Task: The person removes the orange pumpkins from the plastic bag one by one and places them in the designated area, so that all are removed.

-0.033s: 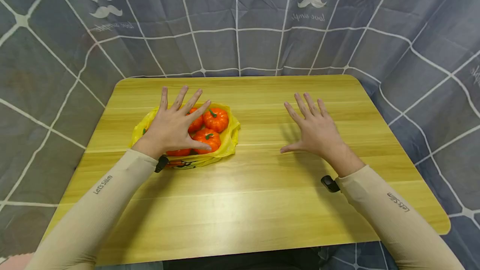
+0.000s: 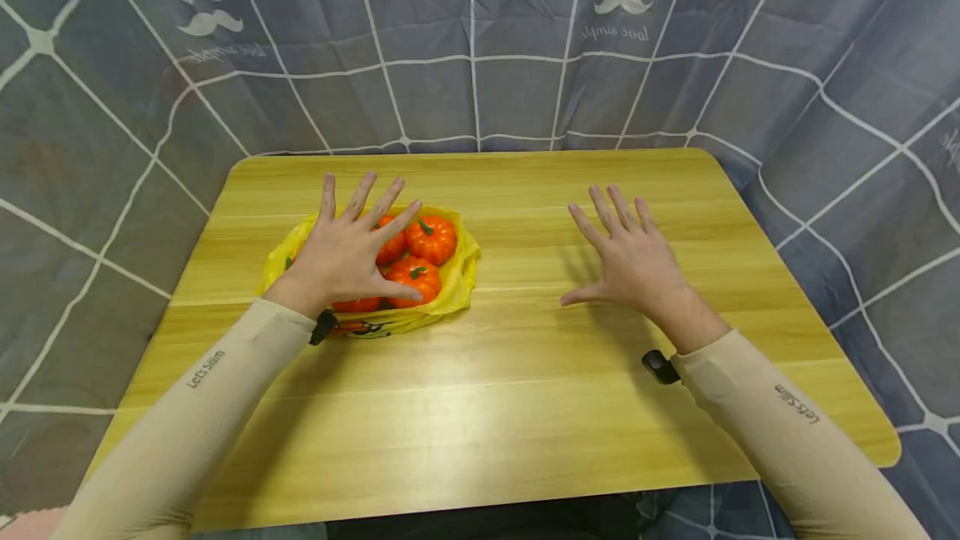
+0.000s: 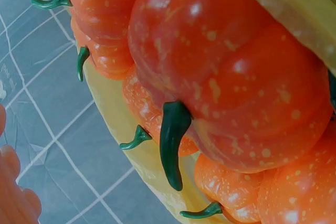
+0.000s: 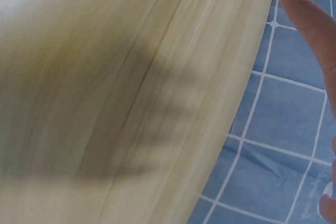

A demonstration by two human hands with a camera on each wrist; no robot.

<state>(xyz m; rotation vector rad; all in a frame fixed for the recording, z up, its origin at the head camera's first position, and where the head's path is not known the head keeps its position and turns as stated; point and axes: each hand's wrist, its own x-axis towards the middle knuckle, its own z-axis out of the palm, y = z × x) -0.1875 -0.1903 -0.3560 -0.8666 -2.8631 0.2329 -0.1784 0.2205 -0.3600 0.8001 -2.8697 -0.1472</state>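
Several small orange pumpkins point(image 2: 432, 240) with green stems lie in an opened yellow plastic bag point(image 2: 468, 265) on the left half of the table. My left hand point(image 2: 337, 258) hovers over the bag with its fingers spread, hiding part of the contents. In the left wrist view, a large speckled pumpkin point(image 3: 226, 72) fills the middle, and fingertips point(image 3: 18, 192) show at the lower left, apart from it. Over the table's right half, my right hand point(image 2: 637, 265) is spread wide, holds nothing and casts a shadow. One of its fingers point(image 4: 310, 19) shows in the right wrist view.
A wood-grain table point(image 2: 480, 415) with rounded corners spans the space under both arms. Grey-blue curtain point(image 2: 517, 98) with white grid lines hangs behind it and at both sides. Dark wrist devices point(image 2: 660, 367) sit by the cuffs of the beige sleeves point(image 2: 247, 382).
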